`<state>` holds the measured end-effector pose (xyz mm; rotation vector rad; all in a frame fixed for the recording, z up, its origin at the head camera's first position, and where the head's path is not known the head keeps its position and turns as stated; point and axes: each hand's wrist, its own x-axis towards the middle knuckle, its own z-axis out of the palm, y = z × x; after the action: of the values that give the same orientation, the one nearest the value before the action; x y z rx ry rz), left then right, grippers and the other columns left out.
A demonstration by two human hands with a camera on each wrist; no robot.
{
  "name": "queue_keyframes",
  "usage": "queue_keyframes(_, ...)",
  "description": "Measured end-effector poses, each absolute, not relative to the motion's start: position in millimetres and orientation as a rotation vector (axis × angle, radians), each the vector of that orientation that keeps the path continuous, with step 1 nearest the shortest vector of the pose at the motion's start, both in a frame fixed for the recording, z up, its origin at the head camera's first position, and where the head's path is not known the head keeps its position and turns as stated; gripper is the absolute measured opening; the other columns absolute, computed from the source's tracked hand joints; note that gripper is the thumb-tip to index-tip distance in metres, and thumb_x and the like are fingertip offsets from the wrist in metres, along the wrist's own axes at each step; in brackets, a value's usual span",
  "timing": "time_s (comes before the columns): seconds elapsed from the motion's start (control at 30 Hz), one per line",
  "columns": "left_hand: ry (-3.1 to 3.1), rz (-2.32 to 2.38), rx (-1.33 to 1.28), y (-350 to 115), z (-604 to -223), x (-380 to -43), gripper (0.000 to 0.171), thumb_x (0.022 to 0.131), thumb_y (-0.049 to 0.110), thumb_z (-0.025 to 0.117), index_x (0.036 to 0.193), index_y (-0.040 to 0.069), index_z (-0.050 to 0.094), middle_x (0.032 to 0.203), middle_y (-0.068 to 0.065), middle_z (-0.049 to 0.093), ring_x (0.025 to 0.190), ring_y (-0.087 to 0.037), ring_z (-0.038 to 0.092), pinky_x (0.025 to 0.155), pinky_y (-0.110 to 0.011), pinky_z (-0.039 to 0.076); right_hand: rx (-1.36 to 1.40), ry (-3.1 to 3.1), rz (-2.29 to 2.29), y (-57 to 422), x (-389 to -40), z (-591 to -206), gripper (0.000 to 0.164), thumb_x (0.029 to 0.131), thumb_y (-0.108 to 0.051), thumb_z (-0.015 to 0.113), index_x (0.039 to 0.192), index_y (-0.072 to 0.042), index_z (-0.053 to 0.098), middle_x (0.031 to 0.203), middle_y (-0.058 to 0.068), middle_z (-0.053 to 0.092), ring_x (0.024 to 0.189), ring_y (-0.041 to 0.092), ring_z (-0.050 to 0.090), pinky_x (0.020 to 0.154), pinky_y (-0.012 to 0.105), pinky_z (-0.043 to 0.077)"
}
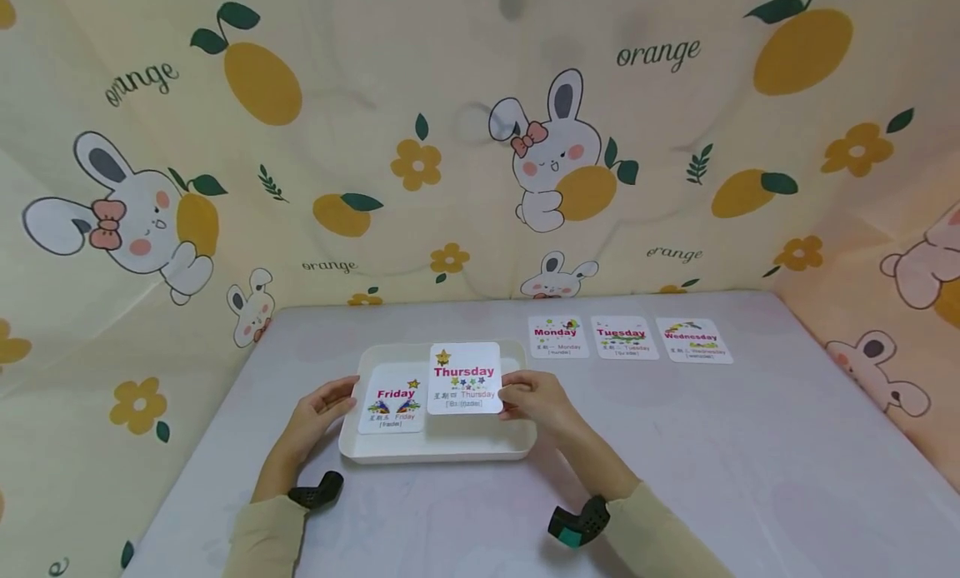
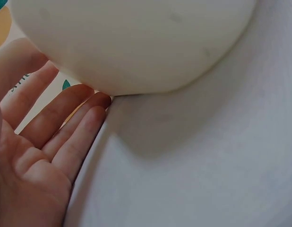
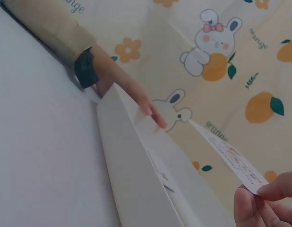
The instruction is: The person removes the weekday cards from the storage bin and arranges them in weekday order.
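A white tray (image 1: 480, 446) sits on the table, and a Friday card (image 1: 391, 399) lies in its left part. My right hand (image 1: 542, 401) pinches the right edge of a Thursday card (image 1: 464, 378) between thumb and fingers, holding it tilted above the tray. In the right wrist view the Thursday card (image 3: 231, 158) appears nearly edge-on, raised off the tray. My left hand (image 1: 318, 416) rests its extended fingers against the tray's left side. From the left wrist, those fingers (image 2: 73, 146) touch the outer wall of the tray (image 2: 136, 56) near its corner.
Monday (image 1: 557, 337), Tuesday (image 1: 625, 338) and Wednesday (image 1: 693, 341) cards lie in a row on the table, right of and behind the tray. A cloth printed with rabbits and oranges (image 1: 465, 87) hangs behind the pale table (image 1: 675, 445).
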<state>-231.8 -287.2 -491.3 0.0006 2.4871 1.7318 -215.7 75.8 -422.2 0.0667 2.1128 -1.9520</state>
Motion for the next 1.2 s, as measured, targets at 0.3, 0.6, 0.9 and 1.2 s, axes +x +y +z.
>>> queue_keyframes(0.3, 2.510, 1.700, -0.039, -287, -496, -234, 0.054, 0.093, 0.032, 0.064, 0.140, 0.010, 0.048, 0.143, -0.015, 0.052, 0.103, 0.015, 0.052, 0.089, -0.004, 0.042, 0.035, 2.100, -1.940, 98, -210, -421, 0.031, 0.089, -0.001, 0.057, 0.116, 0.016, 0.056, 0.088, 0.007, 0.071, 0.066, 0.007, 0.062, 0.067, 0.021, 0.058)
queue_keyframes(0.6, 2.504, 1.703, -0.054, -285, -497, -236, 0.054, 0.093, 0.033, 0.064, 0.140, 0.012, 0.048, 0.143, -0.013, 0.052, 0.103, 0.017, 0.052, 0.089, -0.003, 0.042, 0.016, 2.110, -1.935, 119, -211, -417, 0.035, 0.090, -0.003, 0.056, 0.119, 0.016, 0.054, 0.088, 0.004, 0.072, 0.067, 0.005, 0.063, 0.067, 0.019, 0.057)
queue_keyframes(0.9, 2.505, 1.685, -0.076, -288, -496, -232, 0.057, 0.092, 0.037, 0.064, 0.141, 0.013, 0.047, 0.145, -0.011, 0.051, 0.106, 0.015, 0.050, 0.089, -0.002, 0.041, -0.028, 2.167, -1.854, 133, -214, -417, 0.034, 0.093, -0.006, 0.055, 0.120, 0.014, 0.055, 0.100, 0.011, 0.072, 0.074, 0.008, 0.065, 0.072, 0.022, 0.059)
queue_keyframes(1.2, 2.480, 1.710, -0.074, -287, -496, -234, 0.056, 0.092, 0.035, 0.064, 0.141, 0.012, 0.048, 0.144, -0.012, 0.051, 0.106, 0.014, 0.052, 0.089, -0.003, 0.042, -0.029, 2.209, -1.747, 148, -220, -413, 0.035, 0.095, -0.010, 0.055, 0.123, 0.011, 0.055, 0.111, 0.018, 0.068, 0.078, 0.011, 0.066, 0.075, 0.023, 0.059)
